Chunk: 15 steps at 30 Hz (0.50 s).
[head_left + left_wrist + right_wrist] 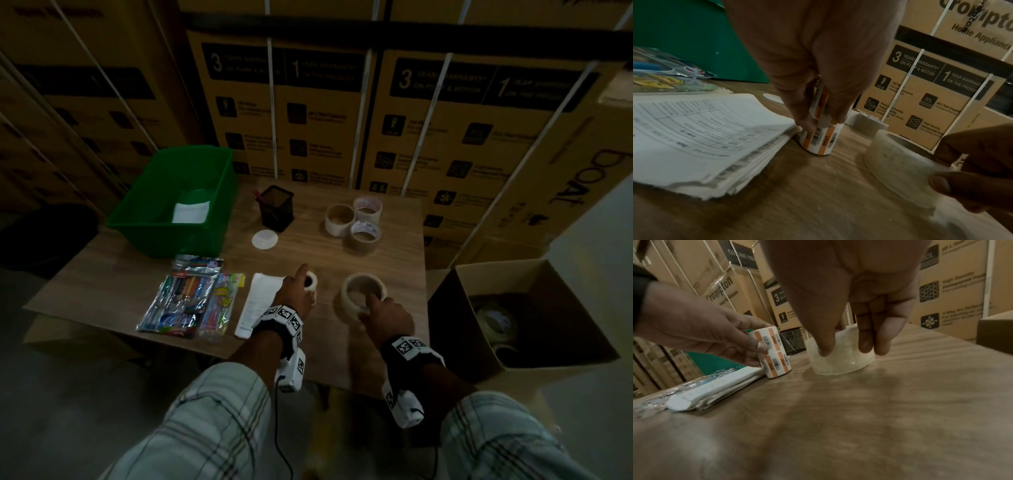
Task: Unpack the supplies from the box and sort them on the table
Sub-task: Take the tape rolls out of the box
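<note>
My left hand (297,291) grips a small roll of white and orange barcode labels (821,141) that stands upright on the wooden table (291,253), right beside a stack of printed papers (258,301). The label roll (774,352) shows in the right wrist view with the left thumb on its side. My right hand (383,313) pinches the near wall of a wide pale tape roll (364,291) lying flat on the table, one finger inside the ring. That tape roll (840,358) touches the tabletop. An open cardboard box (513,315) with more tape rolls inside stands at the right.
Three tape rolls (354,222) are grouped at the back right of the table. A black mesh pen cup (276,208), a white round lid (264,239) and a green plastic bin (178,202) stand at the back left. Pen packets (191,298) lie front left. Stacked cartons (411,120) wall the back.
</note>
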Each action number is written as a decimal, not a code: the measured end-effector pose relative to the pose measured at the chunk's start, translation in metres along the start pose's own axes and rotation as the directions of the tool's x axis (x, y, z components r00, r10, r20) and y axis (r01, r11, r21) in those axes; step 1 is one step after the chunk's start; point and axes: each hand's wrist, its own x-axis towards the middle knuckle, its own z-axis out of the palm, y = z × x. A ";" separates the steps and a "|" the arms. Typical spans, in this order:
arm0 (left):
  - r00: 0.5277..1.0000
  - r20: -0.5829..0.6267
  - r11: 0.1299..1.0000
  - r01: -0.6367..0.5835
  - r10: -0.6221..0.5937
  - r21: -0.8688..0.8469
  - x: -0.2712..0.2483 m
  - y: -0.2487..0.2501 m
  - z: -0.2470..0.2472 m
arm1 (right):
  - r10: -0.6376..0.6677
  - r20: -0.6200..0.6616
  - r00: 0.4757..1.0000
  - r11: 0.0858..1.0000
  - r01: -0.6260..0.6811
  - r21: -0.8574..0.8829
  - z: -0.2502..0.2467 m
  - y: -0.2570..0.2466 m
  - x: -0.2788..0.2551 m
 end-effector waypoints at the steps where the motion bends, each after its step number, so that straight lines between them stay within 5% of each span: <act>1: 1.000 -0.003 1.000 0.001 -0.001 -0.002 -0.001 0.000 -0.001 | -0.002 0.018 1.000 1.000 0.002 0.002 -0.001 0.001 0.000; 9: 0.995 -0.097 0.999 -0.007 0.011 0.044 -0.017 0.006 -0.005 | -0.038 -0.069 0.997 0.996 0.043 0.074 -0.017 0.009 -0.011; 15: 0.950 -0.201 0.967 -0.216 0.240 0.132 -0.035 0.047 0.004 | -0.068 -0.114 0.991 0.996 0.073 0.046 -0.031 0.037 -0.013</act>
